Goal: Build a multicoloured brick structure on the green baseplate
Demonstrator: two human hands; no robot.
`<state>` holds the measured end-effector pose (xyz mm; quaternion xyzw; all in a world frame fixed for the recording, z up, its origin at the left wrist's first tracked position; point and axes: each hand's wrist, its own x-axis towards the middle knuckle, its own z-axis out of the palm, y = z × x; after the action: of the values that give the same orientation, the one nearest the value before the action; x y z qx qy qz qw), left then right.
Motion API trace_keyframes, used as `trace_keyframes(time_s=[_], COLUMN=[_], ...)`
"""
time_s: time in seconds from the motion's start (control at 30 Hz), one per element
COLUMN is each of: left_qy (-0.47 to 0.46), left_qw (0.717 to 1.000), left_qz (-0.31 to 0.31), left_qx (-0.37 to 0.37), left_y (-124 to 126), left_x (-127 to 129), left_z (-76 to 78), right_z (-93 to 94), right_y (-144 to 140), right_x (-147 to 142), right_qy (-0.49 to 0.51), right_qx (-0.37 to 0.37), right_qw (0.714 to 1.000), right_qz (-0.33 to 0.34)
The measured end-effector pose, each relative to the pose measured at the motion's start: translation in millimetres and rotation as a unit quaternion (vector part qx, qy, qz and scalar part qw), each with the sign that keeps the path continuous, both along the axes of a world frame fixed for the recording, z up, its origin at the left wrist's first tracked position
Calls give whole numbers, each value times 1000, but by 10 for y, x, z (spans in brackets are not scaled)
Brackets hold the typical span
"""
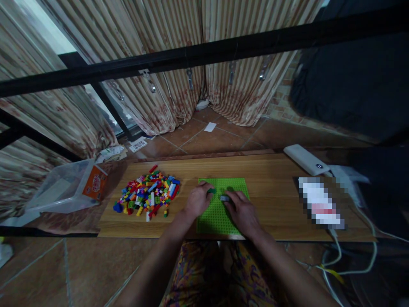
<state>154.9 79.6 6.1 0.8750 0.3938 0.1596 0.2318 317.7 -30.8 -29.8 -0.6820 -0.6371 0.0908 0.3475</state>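
Left hand (198,200), lower centre, is pinching green brick (212,191); right hand (242,209), alongside, is pinching grey brick (224,198); lime baseplate (213,221) is lying beneath; loose bricks (152,199) are lying lower left.

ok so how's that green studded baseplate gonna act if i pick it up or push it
The green studded baseplate looks thin for its width, so it's probably light and may flex slightly if lifted by one edge. Lying flat on the smooth-looking wood-grain tabletop, it would likely slide rather than tip.
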Motion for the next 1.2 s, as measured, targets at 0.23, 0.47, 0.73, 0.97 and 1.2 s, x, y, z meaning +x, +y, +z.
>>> trace_keyframes(time_s=[0.23,0.47,0.73,0.97,1.2], left_qy=[-51,-61,-63,-42,19], left_qw=[998,995,995,998,999], left_qz=[33,70,73,41,27], left_qx=[-10,-26,-34,-17,-21], left_y=[-28,-73,-66,-49,6], left_x=[4,22,38,24,36], left_z=[-78,-78,-52,-33,53], right_z=[21,12,-11,-7,-18], right_y=[18,6,-6,-16,-11], right_x=[-24,-19,28,40,34], right_qy=[-43,-26,49,77,77], right_qx=[-6,2,31,47,44], right_qw=[999,1000,998,995,995], right_qz=[-4,-8,-22,-32,-37])
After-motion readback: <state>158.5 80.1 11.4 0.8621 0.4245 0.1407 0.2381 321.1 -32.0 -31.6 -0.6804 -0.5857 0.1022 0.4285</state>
